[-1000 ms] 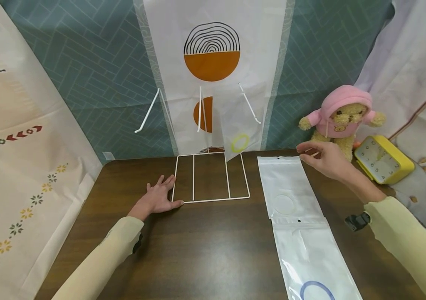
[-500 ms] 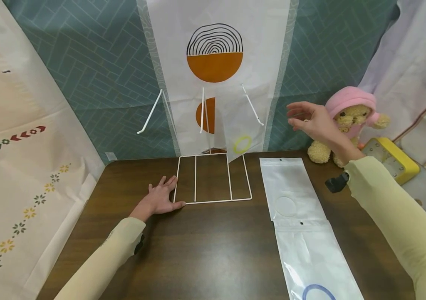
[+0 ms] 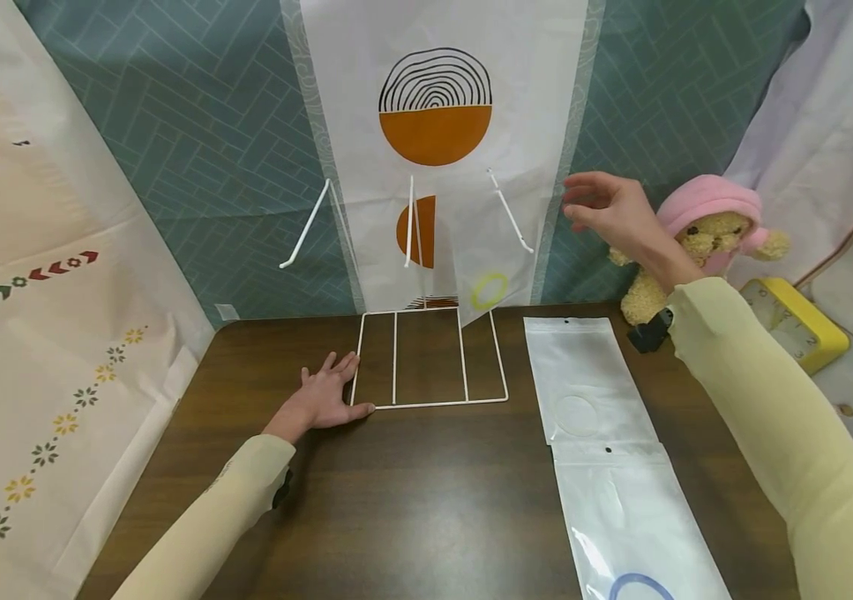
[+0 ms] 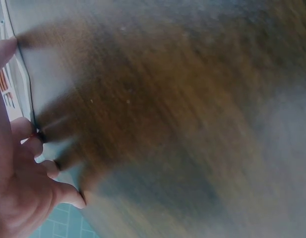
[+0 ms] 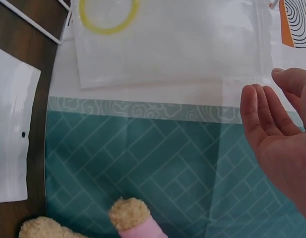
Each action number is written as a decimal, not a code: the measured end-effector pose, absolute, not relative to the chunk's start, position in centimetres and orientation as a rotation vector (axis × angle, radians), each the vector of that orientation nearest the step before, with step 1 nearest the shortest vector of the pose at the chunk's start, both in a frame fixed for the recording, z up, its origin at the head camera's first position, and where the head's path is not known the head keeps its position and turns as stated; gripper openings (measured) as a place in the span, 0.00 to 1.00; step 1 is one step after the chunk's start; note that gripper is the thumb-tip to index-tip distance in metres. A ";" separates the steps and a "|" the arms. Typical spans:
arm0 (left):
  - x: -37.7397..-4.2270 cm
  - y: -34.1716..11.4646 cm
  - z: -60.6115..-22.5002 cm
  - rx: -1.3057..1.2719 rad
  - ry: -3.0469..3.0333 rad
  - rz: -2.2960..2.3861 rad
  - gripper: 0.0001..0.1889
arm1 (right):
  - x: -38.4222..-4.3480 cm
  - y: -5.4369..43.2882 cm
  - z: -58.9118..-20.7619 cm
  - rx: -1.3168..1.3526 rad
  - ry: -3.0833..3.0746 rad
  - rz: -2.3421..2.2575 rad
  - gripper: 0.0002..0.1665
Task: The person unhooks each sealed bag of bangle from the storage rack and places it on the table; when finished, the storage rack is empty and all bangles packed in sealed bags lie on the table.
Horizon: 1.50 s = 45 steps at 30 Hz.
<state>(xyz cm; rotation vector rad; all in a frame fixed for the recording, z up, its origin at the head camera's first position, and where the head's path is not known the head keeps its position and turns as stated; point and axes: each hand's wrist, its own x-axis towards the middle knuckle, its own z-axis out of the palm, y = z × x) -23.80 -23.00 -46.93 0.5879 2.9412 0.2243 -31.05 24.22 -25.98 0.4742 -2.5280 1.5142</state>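
A white wire rack [image 3: 434,405] with several upright hooks stands at the back of the table. My left hand [image 3: 325,396] lies at the left front corner of its base, fingers spread and touching the wire and tabletop. On the right hook hangs a clear zip bag [image 3: 475,258] printed with a yellow ring; it fills the top of the right wrist view. My right hand [image 3: 610,208] is raised right of that bag, its fingers loosely bent, thumb apart, with nothing in them. Two white zip bags lie below it on the table, a far one [image 3: 572,367] and a near one [image 3: 621,492] with a blue ring.
A teddy bear [image 3: 644,296] in a pink hood sits at the back right, partly behind my right arm. Beside it stands a yellow clock [image 3: 820,333]. A patterned cloth [image 3: 261,125] hangs behind the rack, and another cloth [image 3: 82,417] borders the table's left side.
My right hand has risen from near the far bag's top edge and moved left, up toward the hanging bag. The left hand stays on the rack's base. The view has shifted slightly.
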 end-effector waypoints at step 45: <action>-23.3 -23.1 -47.0 0.583 2.951 0.248 0.52 | -34.1 20.8 -24.2 0.360 -2.469 1.664 0.28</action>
